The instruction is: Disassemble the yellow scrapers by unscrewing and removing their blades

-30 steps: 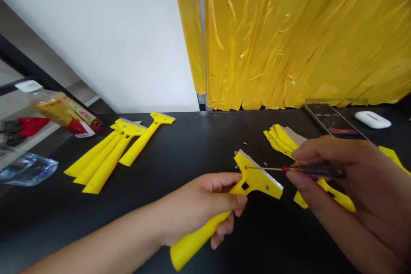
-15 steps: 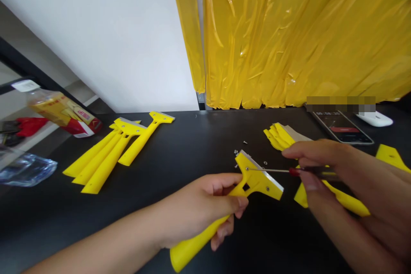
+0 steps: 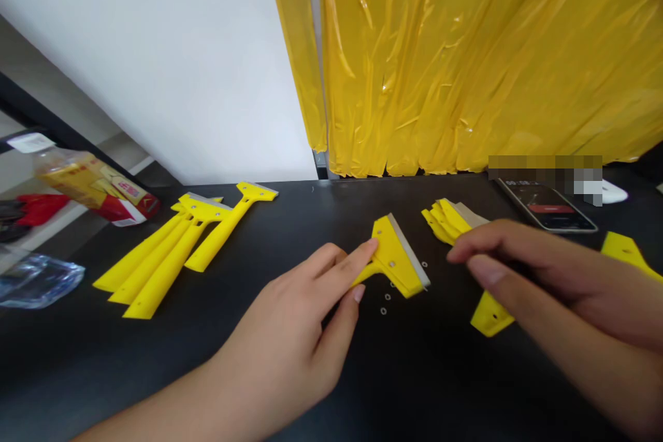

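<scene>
Left hand (image 3: 311,318) on a scraper (image 3: 398,254), right hand (image 3: 549,290) pinched at its right

Your left hand grasps the scraper around its neck, index finger laid up to the head, thumb below; probably for steadiness, and it leaves both screws (image 3: 392,264) and the blade (image 3: 409,248) uncovered. The handle is hidden by your hand. The scraper is near the middle of the table (image 3: 331,221), blade facing the far right corner; whether it touches the table, can't tell.

Your right hand has thumb and index nearly together; the palm is turned away, so can't tell if you're gripping anything. A yellow piece (image 3: 489,314) is partly hidden behind it.

Small rings (image 3: 387,297) lie loose beside the scraper, likely there for easy reach. A stack of yellow pieces (image 3: 446,221) sits behind your right fingertips. Bladed scrapers (image 3: 170,242) lie toward the left edge, seemingly grouped out of the way. Phone (image 3: 549,204): far edge, right, screen up, perhaps to be readable.
</scene>
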Motion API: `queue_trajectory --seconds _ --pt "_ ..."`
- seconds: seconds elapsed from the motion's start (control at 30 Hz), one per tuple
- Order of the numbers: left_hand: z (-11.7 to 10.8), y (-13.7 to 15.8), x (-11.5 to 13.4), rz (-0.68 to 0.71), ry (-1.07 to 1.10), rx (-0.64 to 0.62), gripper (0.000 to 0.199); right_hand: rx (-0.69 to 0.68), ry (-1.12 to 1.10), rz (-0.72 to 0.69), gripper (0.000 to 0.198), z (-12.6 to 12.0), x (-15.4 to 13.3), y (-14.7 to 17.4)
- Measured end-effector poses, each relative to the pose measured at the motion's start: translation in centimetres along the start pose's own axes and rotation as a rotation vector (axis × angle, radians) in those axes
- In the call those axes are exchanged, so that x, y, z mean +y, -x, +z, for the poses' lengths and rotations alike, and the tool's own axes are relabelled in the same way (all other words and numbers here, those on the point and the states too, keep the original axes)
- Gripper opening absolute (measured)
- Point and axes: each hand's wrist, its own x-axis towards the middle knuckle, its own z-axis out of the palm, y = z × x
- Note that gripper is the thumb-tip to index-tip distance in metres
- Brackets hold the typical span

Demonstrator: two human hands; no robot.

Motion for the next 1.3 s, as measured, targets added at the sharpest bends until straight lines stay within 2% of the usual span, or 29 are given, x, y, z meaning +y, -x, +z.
queue_trajectory --seconds 0.07,0.13,0.27,0.43,0.6,0.7,0.8,0.93,1.1,1.2,1.3 --pt "0.3 0.3 -0.1 0.109 -0.224 0.006 0.059 -0.249 -0.1 0.111 0.036 0.7 -0.4 -0.4" --pt "0.7 0.4 -0.2 0.176 -0.379 0.032 0.057 -0.405 -0.164 0.199 0.04 1.5 -0.5 -0.9" --pt "1.2 0.5 -0.4 0.232 -0.515 0.094 0.051 -0.49 -0.26 0.287 0.039 2.2 0.2 -1.8" --pt "1.0 0.5 -0.4 0.211 -0.5 0.081 0.05 -0.607 -0.466 0.41 0.046 1.3 0.8 -2.8" --pt "0.9 0.5 -0.3 0.166 -0.315 0.042 0.05 -0.564 -0.239 0.292 0.051 0.2 1.3 -3.1" --pt "1.1 0.5 -0.3 0.135 -0.276 0.019 0.049 -0.565 -0.171 0.268 0.05 0.3 1.1 -2.9" --pt "1.2 0.4 -0.3 0.116 -0.297 -0.002 0.048 -0.557 -0.19 0.23 0.045 0.7 0.4 -2.7" --pt "1.3 0.3 -0.3 0.119 -0.37 -0.017 0.048 -0.486 -0.228 0.177 0.047 1.6 -0.5 -2.6" --pt "1.2 0.4 -0.3 0.131 -0.433 -0.035 0.048 -0.496 -0.27 0.264 0.042 2.5 -0.5 -2.2" --pt "1.1 0.4 -0.4 0.107 -0.433 -0.045 0.048 -0.472 -0.251 0.248 0.042 1.1 0.0 -2.6" --pt "0.9 0.3 -0.3 0.083 -0.41 -0.042 0.049 -0.292 -0.082 0.135 0.045 -1.4 1.4 -4.0"
